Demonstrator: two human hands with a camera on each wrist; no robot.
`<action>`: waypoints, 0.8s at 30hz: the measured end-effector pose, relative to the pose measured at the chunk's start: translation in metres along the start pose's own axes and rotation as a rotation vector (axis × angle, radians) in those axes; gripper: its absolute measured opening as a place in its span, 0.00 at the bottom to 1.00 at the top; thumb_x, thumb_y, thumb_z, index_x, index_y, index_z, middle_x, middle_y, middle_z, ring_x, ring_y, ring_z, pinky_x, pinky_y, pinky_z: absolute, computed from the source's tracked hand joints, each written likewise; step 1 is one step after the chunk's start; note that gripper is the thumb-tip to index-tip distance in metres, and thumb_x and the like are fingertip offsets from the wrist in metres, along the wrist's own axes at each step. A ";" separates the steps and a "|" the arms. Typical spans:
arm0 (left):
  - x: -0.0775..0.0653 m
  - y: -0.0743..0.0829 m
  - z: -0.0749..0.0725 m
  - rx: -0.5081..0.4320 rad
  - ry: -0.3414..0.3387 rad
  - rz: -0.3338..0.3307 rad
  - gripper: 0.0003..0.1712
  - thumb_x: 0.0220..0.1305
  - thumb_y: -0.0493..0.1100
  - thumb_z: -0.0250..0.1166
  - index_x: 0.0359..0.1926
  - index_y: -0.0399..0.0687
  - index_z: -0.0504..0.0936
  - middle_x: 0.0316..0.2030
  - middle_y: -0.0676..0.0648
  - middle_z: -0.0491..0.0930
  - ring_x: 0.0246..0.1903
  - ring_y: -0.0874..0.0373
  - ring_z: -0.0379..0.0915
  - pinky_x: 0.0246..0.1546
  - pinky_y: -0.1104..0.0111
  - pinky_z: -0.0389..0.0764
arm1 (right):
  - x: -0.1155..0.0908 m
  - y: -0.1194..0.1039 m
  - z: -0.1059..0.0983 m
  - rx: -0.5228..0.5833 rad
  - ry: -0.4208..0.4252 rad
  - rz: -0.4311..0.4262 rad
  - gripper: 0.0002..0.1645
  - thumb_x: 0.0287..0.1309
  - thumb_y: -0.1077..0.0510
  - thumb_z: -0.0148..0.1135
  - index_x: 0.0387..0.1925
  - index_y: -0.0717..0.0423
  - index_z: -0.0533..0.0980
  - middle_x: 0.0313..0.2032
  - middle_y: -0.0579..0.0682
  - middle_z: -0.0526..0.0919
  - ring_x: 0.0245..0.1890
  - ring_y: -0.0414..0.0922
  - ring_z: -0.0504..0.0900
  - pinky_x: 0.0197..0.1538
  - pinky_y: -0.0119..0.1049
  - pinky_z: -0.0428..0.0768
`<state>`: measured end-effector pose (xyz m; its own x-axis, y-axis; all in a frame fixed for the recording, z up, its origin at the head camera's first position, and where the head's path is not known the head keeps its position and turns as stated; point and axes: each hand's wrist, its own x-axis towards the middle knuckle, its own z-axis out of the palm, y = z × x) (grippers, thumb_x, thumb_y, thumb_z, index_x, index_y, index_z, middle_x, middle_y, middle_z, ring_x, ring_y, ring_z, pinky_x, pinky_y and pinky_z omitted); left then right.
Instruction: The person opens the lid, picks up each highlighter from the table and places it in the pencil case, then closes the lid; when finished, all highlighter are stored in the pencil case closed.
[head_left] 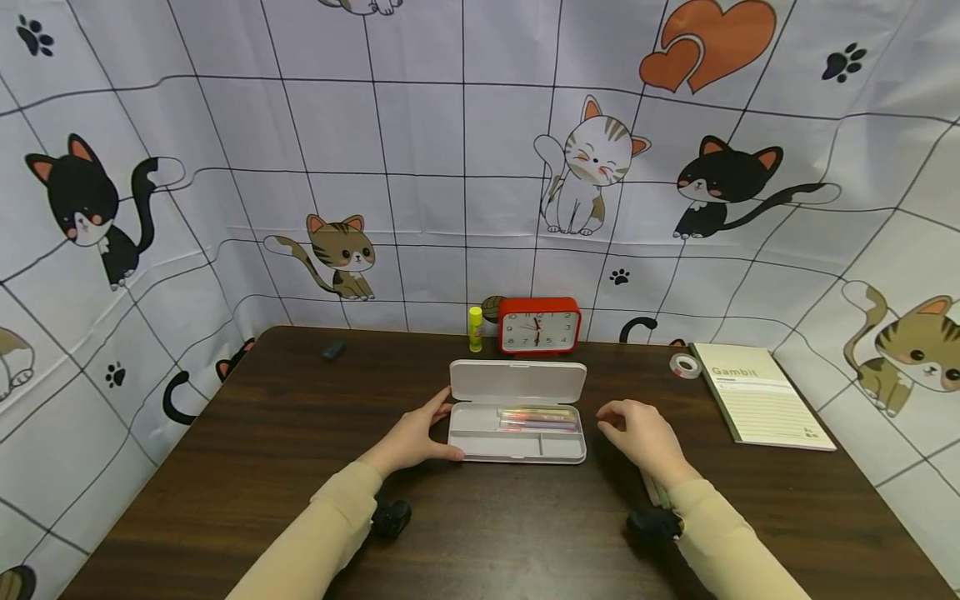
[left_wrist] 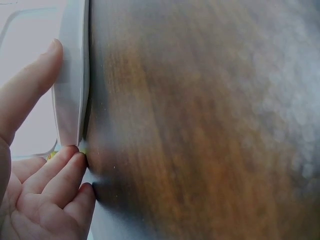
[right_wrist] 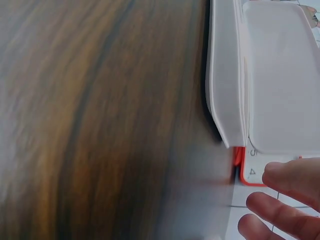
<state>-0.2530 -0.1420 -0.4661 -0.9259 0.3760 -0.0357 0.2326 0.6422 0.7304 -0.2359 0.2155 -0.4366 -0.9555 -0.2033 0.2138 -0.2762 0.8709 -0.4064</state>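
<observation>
A white pencil case [head_left: 487, 446] lies with its lid [head_left: 517, 382] raised at the back. Several slim colored pens [head_left: 537, 419] rest in its rear section; dividers part the front. My left hand [head_left: 411, 437] grips the case's left end, thumb at the front corner and fingers along the side. In the left wrist view, the thumb [left_wrist: 42, 75] lies against the case wall [left_wrist: 72, 75] and the fingertips touch its end. Just off the case's right end hovers my right hand [head_left: 643, 433], holding nothing, fingers loosely bent.
Behind the case stand a red alarm clock [head_left: 540, 326] and a yellow glue stick [head_left: 476, 329]. A small dark block [head_left: 333, 349] lies back left. Tape [head_left: 685, 365] and a notepad [head_left: 765, 396] are at right. A slim greenish item [head_left: 654, 490] lies beside my right wrist.
</observation>
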 end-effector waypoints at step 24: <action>-0.001 0.001 -0.001 -0.007 -0.004 -0.005 0.63 0.46 0.52 0.76 0.75 0.45 0.45 0.65 0.41 0.68 0.66 0.46 0.61 0.64 0.49 0.62 | -0.035 0.038 -0.022 0.005 0.051 0.075 0.08 0.55 0.60 0.65 0.36 0.59 0.83 0.25 0.45 0.80 0.25 0.40 0.72 0.28 0.36 0.72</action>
<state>-0.2522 -0.1417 -0.4646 -0.9257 0.3759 -0.0423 0.2261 0.6394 0.7348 -0.2106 0.2654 -0.4396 -0.9671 -0.1144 0.2270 -0.2046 0.8805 -0.4277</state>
